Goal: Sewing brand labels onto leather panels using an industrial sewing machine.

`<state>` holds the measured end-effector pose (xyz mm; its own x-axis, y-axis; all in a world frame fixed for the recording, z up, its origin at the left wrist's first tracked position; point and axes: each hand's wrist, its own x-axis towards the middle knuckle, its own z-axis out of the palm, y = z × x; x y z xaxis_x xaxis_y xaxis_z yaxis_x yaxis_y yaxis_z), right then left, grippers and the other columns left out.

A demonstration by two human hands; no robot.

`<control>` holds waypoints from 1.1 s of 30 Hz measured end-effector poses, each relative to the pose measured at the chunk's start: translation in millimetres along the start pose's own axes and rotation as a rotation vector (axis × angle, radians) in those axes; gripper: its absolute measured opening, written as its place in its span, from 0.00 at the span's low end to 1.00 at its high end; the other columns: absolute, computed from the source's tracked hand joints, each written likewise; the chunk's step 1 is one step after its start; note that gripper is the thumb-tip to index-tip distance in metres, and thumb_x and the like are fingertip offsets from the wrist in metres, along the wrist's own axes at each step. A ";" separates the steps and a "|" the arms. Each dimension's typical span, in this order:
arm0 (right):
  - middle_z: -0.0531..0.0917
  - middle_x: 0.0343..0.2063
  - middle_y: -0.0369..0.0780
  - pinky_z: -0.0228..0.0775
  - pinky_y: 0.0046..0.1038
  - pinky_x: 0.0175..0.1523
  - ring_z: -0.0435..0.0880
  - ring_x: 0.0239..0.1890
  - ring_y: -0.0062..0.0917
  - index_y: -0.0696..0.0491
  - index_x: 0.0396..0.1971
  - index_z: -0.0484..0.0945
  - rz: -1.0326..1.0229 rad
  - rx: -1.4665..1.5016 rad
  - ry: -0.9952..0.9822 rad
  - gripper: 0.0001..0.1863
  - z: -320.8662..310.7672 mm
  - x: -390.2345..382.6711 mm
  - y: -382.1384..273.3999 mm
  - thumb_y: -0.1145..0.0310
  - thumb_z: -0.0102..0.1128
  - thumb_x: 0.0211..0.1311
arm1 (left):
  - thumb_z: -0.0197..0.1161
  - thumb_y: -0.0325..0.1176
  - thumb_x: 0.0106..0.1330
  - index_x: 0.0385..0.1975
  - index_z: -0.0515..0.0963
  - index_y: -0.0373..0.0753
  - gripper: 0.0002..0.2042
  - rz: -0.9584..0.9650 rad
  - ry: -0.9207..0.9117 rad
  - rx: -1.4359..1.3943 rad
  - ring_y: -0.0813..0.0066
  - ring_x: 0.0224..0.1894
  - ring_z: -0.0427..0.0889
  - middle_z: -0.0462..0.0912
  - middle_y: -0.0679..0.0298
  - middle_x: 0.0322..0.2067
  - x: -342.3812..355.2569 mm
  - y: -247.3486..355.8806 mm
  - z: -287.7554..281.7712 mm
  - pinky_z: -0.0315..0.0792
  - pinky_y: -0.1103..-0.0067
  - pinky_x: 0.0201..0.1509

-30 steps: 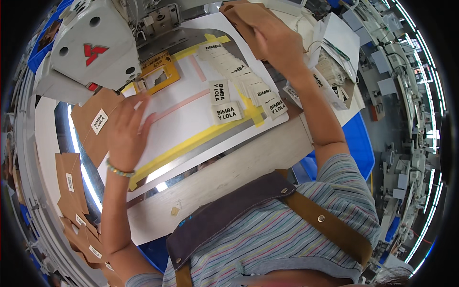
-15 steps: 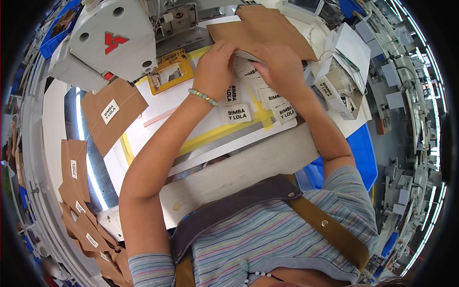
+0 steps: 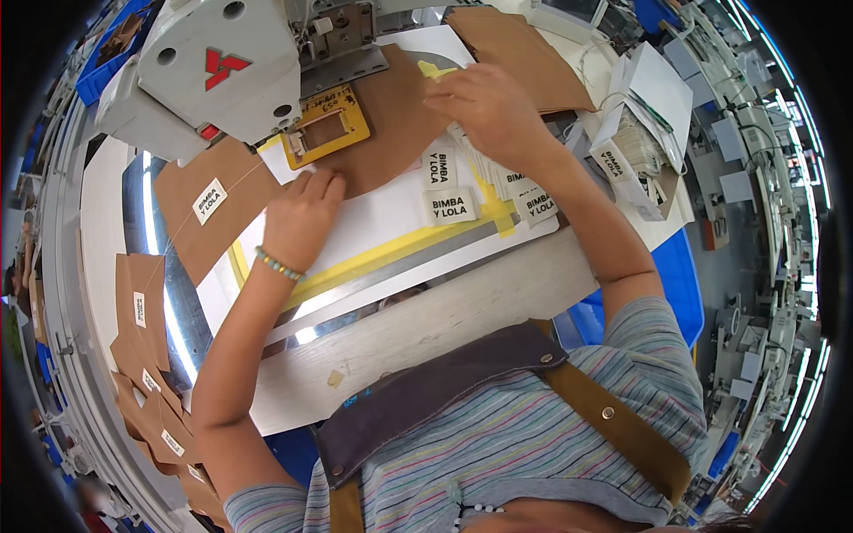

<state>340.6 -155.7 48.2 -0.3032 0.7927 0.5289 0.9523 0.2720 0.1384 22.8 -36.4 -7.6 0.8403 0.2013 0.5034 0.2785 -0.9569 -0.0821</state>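
A brown piece point(image 3: 391, 115) of leather-like or fabric material lies partly under a yellow frame point(image 3: 355, 145) at the sewing machine point(image 3: 222, 71). My left hand point(image 3: 306, 222) has its fingers curled together at the near left edge of this piece, just below the frame. At its right edge is my right hand point(image 3: 489, 115), fingers bent and drawn together on the piece; the thumb is mostly hidden. White labels with black print point(image 3: 450, 206) lie loose on the white board point(image 3: 391, 235), below and beside my right hand.
A stack of brown pieces point(image 3: 524, 62) lies at the back right, beside a white box of labels point(image 3: 626, 164). On the left, labelled brown pieces point(image 3: 209, 200) hang in a thread-linked chain over the table edge. A blue bin point(image 3: 671, 289) stands below right.
A brown piece has come off the stack and now lies under the yellow frame. My left hand has moved left and nearer; my right hand has shifted slightly left.
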 end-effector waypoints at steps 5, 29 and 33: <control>0.83 0.63 0.47 0.71 0.45 0.72 0.79 0.67 0.40 0.54 0.67 0.78 0.122 0.140 -0.258 0.25 22.8 9.5 5.1 0.74 0.58 0.71 | 0.65 0.25 0.59 0.42 0.83 0.39 0.11 -0.041 -0.094 0.174 0.69 0.45 0.88 0.88 0.65 0.47 -46.6 -33.5 -26.4 0.84 0.74 0.41; 0.79 0.69 0.44 0.55 0.47 0.81 0.69 0.76 0.39 0.51 0.70 0.77 0.270 0.182 -0.248 0.25 -3.0 -45.5 14.4 0.58 0.56 0.80 | 0.70 0.23 0.61 0.47 0.86 0.31 0.14 -0.167 0.026 -0.031 0.59 0.50 0.84 0.89 0.57 0.50 -40.6 -2.3 -38.5 0.83 0.68 0.53; 0.77 0.71 0.40 0.51 0.51 0.82 0.66 0.79 0.36 0.50 0.71 0.76 0.104 0.087 -0.286 0.26 -5.3 -33.7 -4.3 0.56 0.56 0.81 | 0.71 0.26 0.64 0.51 0.86 0.31 0.15 -0.172 -0.043 0.009 0.56 0.55 0.83 0.88 0.56 0.54 -50.4 2.8 -43.7 0.82 0.67 0.58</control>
<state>346.9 -186.5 34.2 -0.2136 0.9367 0.2776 0.9759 0.2173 0.0176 -39.1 -58.4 4.3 0.7990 0.3710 0.4732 0.4239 -0.9057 -0.0058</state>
